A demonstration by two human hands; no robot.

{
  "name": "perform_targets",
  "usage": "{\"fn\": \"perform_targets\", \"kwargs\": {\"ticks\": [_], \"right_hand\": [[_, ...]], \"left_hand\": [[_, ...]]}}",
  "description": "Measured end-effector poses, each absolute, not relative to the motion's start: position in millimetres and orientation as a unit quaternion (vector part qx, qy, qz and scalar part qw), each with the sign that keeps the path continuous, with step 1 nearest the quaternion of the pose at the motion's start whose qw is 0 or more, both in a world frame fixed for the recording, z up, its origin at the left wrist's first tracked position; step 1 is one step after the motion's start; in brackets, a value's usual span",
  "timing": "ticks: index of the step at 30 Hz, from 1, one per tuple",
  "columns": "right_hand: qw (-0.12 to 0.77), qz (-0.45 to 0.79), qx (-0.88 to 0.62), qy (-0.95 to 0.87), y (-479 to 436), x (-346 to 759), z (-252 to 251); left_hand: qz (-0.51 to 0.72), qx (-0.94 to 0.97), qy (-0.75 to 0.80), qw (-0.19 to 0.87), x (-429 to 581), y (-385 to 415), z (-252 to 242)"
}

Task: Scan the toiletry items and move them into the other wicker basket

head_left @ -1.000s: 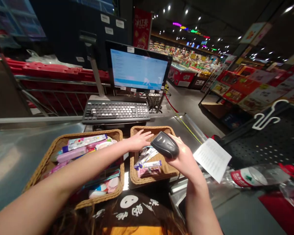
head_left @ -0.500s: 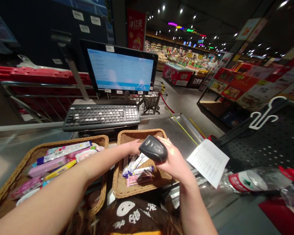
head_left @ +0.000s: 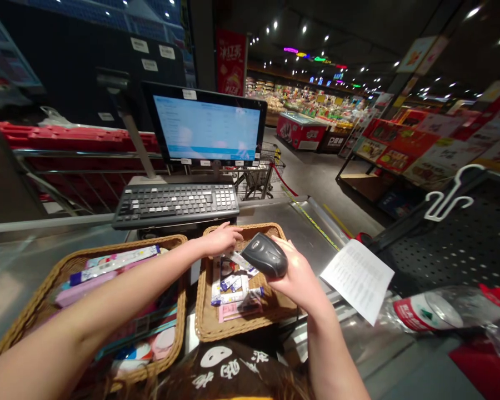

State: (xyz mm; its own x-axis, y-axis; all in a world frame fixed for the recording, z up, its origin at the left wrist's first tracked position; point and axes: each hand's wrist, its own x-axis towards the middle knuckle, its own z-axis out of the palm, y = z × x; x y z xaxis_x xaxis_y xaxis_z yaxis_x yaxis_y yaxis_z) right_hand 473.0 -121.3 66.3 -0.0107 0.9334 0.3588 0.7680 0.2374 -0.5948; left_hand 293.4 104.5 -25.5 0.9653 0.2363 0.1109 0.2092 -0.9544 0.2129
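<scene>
My right hand (head_left: 295, 275) is closed round a black handheld scanner (head_left: 266, 255), held over the smaller wicker basket (head_left: 210, 325). My left hand (head_left: 220, 240) reaches across into that basket, fingers curled on a small packet (head_left: 238, 259) at its far end. Several more toothpaste-like packets (head_left: 229, 291) lie in the basket below the scanner. A bigger wicker basket (head_left: 58, 272) on the left holds several pink, purple and white packaged items (head_left: 116, 258).
A keyboard (head_left: 177, 204) and a lit monitor (head_left: 208, 128) stand just beyond the baskets. A printed sheet (head_left: 358, 278) and a plastic bottle (head_left: 433, 311) lie to the right on the metal counter. A black perforated panel (head_left: 462, 239) rises at right; red carts (head_left: 66, 139) stand behind.
My left hand has lifted from inside the small basket to its far rim with a packet. The scanner has stayed over the basket. The view has shifted slightly.
</scene>
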Motion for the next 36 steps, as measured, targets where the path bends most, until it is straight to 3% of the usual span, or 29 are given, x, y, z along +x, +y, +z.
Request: {"fn": "perform_targets", "kwargs": {"ticks": [14, 27, 36], "right_hand": [[0.365, 0.039, -0.669, -0.646, -120.3, 442.5, 74.0], [0.37, 0.032, -0.665, -0.648, -113.3, 425.7, 82.1], [0.369, 0.024, -0.642, -0.672, -110.9, 413.4, 86.3]], "left_hand": [[0.273, 0.906, 0.281, 0.164, 265.7, 63.1, 44.0], [0.361, 0.881, 0.299, 0.057, 251.8, 60.0, 71.6], [0.367, 0.877, 0.304, 0.062, 239.5, 55.4, 73.6]]}}
